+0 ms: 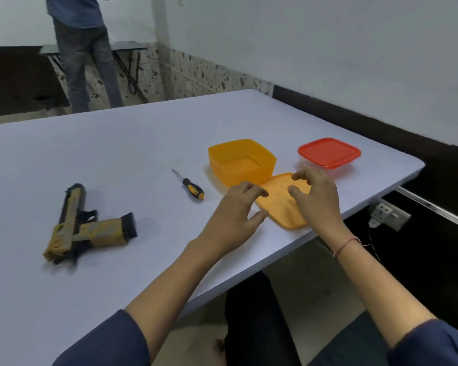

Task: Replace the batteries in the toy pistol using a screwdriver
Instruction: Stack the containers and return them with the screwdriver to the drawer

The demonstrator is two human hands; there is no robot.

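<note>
Toy pistol (87, 228): on its side, left part of table (117, 143), well apart from both hands; screwdriver (189, 184) near orange box (242, 161). Left hand (233, 215), right hand (315, 196): fingers loosely curled over orange lid (280, 207), gripping nothing

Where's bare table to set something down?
Biggest bare patch: far table beyond the toy pistol and screwdriver. Another: near-left corner, this side of the pistol. Crowded: right corner, where orange tub, orange lid, red-lidded box, left hand and right hand bunch.

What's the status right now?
Left hand, right hand over flat orange plastic lid, grip unclear. Yellow-black toy pistol untouched on white table. Black-yellow screwdriver lies free.
</note>
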